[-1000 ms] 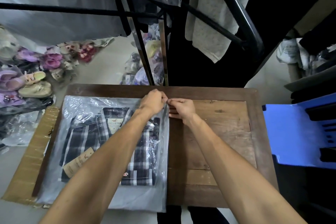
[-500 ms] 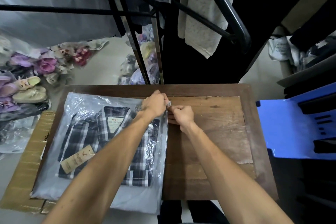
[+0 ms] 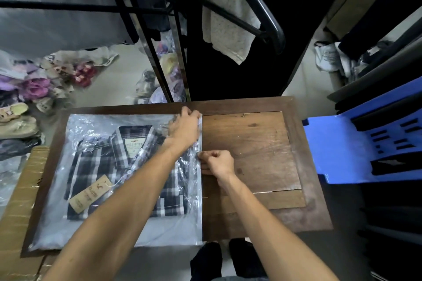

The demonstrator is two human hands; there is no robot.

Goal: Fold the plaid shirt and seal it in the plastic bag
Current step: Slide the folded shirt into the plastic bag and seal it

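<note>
A folded dark plaid shirt (image 3: 98,180) with a tan hang tag lies inside a clear plastic bag (image 3: 89,232) on the left half of a wooden table (image 3: 258,148). The bag's strip edge (image 3: 200,201) runs front to back down the table's middle. My left hand (image 3: 183,129) presses flat on the bag at the far end of that strip. My right hand (image 3: 217,163) is closed, pinching the strip about a third of the way toward me.
A blue plastic chair (image 3: 356,143) stands right of the table. Brown cardboard (image 3: 20,201) lies at the table's left edge. Bagged shoes (image 3: 34,89) pile on the floor at left. A black rack (image 3: 251,0) with hanging cloth stands behind the table.
My right hand has slid along the bag's strip edge toward me, away from my left hand, which stays at the far corner. The camera has shifted slightly.
</note>
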